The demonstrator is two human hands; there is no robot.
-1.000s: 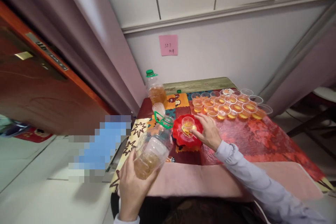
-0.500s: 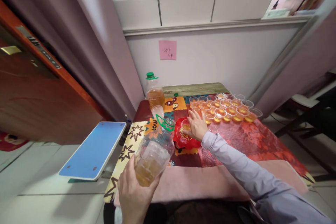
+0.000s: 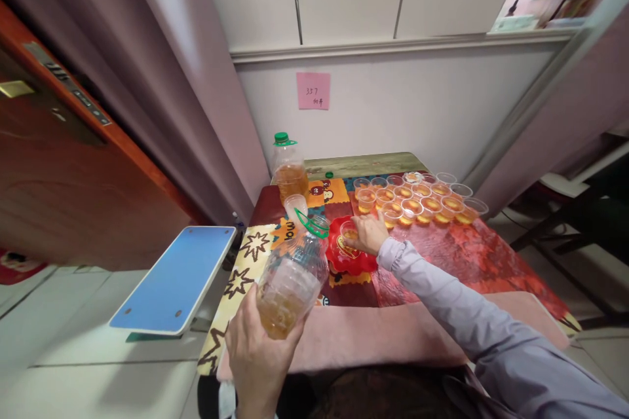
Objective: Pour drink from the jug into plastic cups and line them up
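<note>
My left hand (image 3: 260,347) is closed around a large clear plastic bottle (image 3: 289,288), tilted toward the far right, with pale amber liquid in its lower part. It has a green carrying ring (image 3: 312,224) at its uncapped neck. My right hand (image 3: 371,233) pinches a clear plastic cup (image 3: 348,233) over a red scalloped plate (image 3: 339,260); some amber liquid shows in this cup. Whether the cup rests on the plate I cannot tell. Just beyond my right hand stand several clear cups (image 3: 413,209) of amber liquid in rows.
A second bottle (image 3: 291,177) with a green cap stands at the back left, a stack of empty cups (image 3: 295,207) before it. A loose green cap (image 3: 329,175) lies near the table's back edge. Left of the table is a blue board (image 3: 174,281). A pink cloth (image 3: 373,337) covers the front edge.
My right hand's fingers, spread above the plate before, have closed on the cup there. My left hand and the bottle have shifted slightly right.
</note>
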